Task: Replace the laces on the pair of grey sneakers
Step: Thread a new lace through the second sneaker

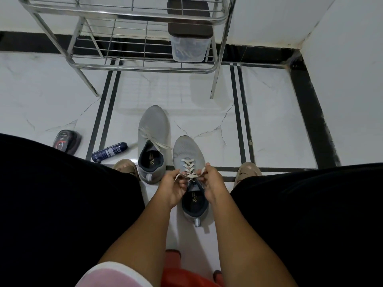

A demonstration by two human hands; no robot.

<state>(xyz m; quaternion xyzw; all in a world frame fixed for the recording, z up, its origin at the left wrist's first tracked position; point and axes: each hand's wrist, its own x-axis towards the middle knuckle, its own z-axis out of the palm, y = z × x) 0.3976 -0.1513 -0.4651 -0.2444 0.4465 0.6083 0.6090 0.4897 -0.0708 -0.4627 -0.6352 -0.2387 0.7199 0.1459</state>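
Two grey sneakers stand on the white floor between my knees. The nearer sneaker (pixel 187 154) has a cream lace (pixel 189 165) crossed through its eyelets. My left hand (pixel 173 188) pinches one end of that lace at the sneaker's left side. My right hand (pixel 212 183) pinches the other end at its right side. The farther sneaker (pixel 153 129) lies to the left, toe pointing away, with its cream lace (pixel 153 140) loose and trailing over the tongue.
A steel wire rack (pixel 145 65) stands ahead, holding a clear plastic box with a dark lid (pixel 189 38). On the floor to the left lie a dark blue bottle (pixel 109 151) and a shoe-polish sponge (pixel 66 141). A red stool (pixel 186 274) is beneath me.
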